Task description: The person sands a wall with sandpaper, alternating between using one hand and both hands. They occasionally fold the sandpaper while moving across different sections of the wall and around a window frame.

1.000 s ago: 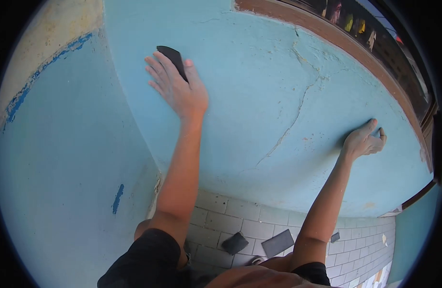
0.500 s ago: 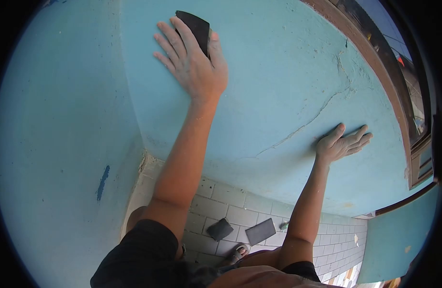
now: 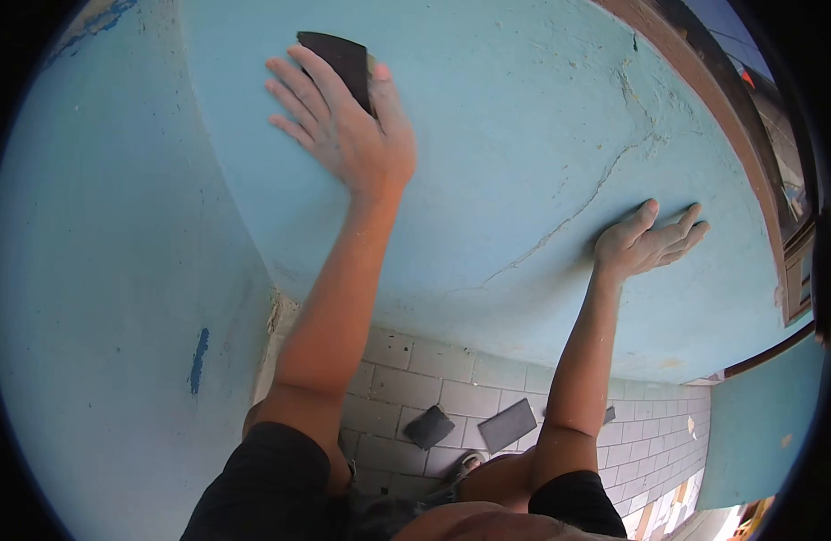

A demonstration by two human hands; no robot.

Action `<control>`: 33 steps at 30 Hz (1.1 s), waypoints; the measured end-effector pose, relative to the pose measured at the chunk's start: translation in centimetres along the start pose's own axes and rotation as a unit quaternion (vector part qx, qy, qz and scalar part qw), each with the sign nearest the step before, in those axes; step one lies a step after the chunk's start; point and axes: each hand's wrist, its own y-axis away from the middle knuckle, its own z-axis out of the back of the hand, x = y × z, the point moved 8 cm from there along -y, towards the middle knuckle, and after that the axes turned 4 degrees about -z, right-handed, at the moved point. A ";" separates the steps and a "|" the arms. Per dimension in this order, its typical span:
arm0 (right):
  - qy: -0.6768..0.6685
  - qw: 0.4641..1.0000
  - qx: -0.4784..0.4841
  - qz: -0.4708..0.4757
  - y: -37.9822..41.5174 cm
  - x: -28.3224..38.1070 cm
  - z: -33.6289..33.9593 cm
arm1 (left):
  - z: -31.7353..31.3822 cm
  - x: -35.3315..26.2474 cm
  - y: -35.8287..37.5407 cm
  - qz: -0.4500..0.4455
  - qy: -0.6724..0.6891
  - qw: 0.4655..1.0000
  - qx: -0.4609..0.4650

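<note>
My left hand (image 3: 352,135) lies on the light blue wall (image 3: 469,180) with its fingers spread. Under the palm and between thumb and index finger it holds a dark piece of sandpaper (image 3: 339,65) against the wall. Part of that sheet is hidden by the hand. Pale dust coats the fingers. Further right, my right hand (image 3: 645,242) rests on the same wall, fingers apart and holding nothing. A long crack (image 3: 569,216) runs diagonally through the paint between the two hands.
On the tiled floor (image 3: 406,388) lie two dark sheets (image 3: 430,427) (image 3: 507,426) and a small dark piece (image 3: 609,415). A wall corner rises at left, with a dark blue patch (image 3: 199,361). A brown window frame (image 3: 749,153) curves along the right.
My view has tilted and shifted slightly. Both hands stay at nearly the same places on the wall, the left still holding the sandpaper. The small dark floor piece now shows beside my right arm.
</note>
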 end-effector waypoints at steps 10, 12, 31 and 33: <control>-0.018 1.000 0.012 0.002 0.1 -0.4 0.0 | -2.5 -8.6 8.5 -0.164 0.015 0.970 0.181; -0.045 0.999 0.009 -0.004 0.0 -0.3 0.0 | -2.6 -7.0 5.4 -0.151 0.007 0.979 0.137; -0.075 0.995 -0.046 0.040 0.3 -0.3 0.2 | -3.4 -5.7 17.7 -0.435 -0.055 0.873 0.214; -0.051 0.997 -0.042 0.028 0.4 -0.4 0.5 | -1.5 -4.0 22.3 -0.552 -0.083 0.788 0.258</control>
